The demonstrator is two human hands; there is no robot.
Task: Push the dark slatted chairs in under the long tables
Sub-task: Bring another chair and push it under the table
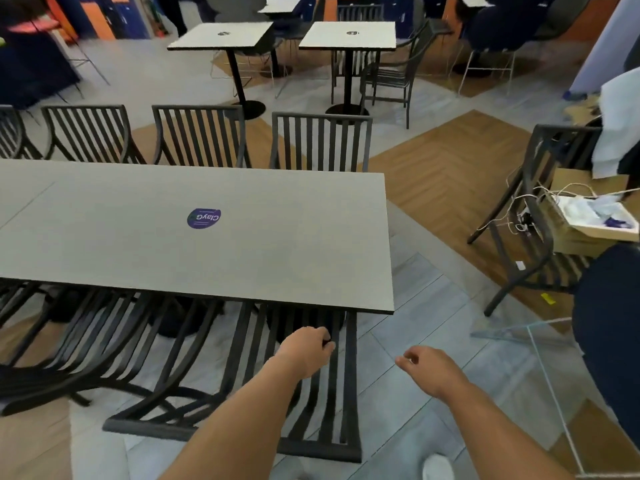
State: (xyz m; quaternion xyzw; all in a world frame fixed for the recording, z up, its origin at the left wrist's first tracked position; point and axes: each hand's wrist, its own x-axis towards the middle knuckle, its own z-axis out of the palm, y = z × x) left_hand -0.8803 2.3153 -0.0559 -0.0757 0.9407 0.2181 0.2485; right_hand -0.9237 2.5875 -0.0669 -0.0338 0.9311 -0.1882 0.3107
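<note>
Head view is showing my left hand curling round a back slat of the dark slatted chair at the long table's near right end, my right hand hanging loosely curled and holding nothing, so I'm aiming for a straight, even push.

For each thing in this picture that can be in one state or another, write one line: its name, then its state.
Near chair: seat under the long table, back still out.
Far-side chairs: pushed in against the table's far edge.
Left hand: fingers curled on a slat of the near chair.
Right hand: loosely curled, holding nothing.
Cardboard box: open, resting on a side chair.
</note>
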